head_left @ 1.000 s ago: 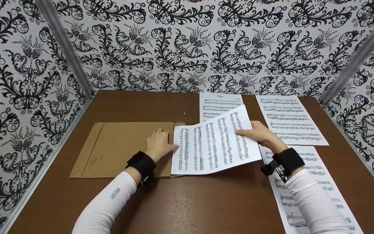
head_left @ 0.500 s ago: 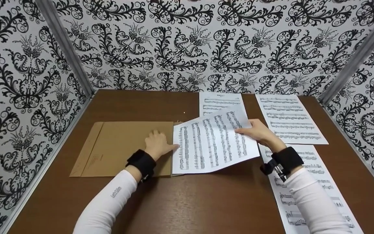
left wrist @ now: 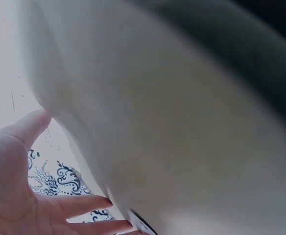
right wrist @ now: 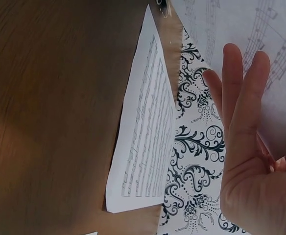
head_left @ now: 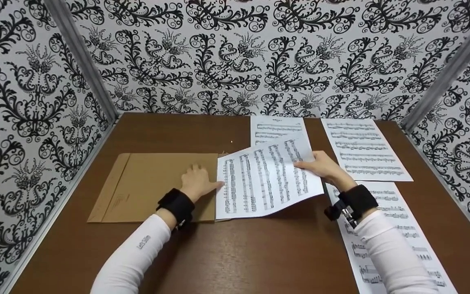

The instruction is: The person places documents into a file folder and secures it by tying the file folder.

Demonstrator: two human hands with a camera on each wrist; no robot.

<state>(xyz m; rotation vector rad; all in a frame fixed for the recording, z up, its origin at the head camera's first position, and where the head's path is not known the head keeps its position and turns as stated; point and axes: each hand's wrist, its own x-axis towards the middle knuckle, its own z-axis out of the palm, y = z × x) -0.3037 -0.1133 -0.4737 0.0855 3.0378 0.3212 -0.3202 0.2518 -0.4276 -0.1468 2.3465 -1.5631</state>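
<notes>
A brown cardboard envelope lies on the table, its right edge meeting the left end of a sheet of music. Whether the sheet's end is inside the envelope I cannot tell. My left hand rests on the envelope with fingers extended, the thumb reaching to the sheet's left edge. In the left wrist view the left hand is partly out of frame beside a blurred pale surface. My right hand pinches the sheet's right end, thumb on top, holding it raised and bowed. Several right-hand fingers lie straight behind it.
More music pages lie on the brown table: one page at the back, partly covered, one page at the back right, and one page under my right forearm. Patterned walls stand behind and on both sides.
My right hand and the sheet's raised end have shifted slightly left. My left fingers, more bent a second ago, lie a little flatter on the envelope.
</notes>
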